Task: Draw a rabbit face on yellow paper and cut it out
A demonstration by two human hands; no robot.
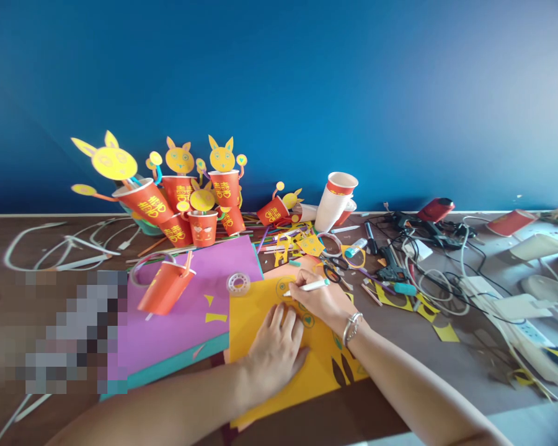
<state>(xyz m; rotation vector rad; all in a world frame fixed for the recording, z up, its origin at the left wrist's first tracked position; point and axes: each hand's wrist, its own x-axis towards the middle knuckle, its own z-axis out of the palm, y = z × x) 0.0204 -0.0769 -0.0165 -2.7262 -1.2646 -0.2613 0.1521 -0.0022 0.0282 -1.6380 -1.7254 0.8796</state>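
My left hand (275, 352) lies flat with fingers stretched out on a yellow paper sheet (260, 310), pressing it to the table. My right hand (320, 299), with a bracelet on its wrist, is closed round a white pen with a teal cap (312, 285). The pen's tip touches the sheet beside a drawn circle (283, 286). Small green circles with hearts and dark leaf shapes are drawn on the sheet near my right wrist.
A purple sheet (190, 303) holds a tipped red cup (166, 288) and a tape roll (238, 283). Red cups with yellow rabbit heads (186, 192) stand at the back. Stacked cups (335, 199), scissors (335, 270), a glue gun (390, 263) and cables (446, 279) lie to the right.
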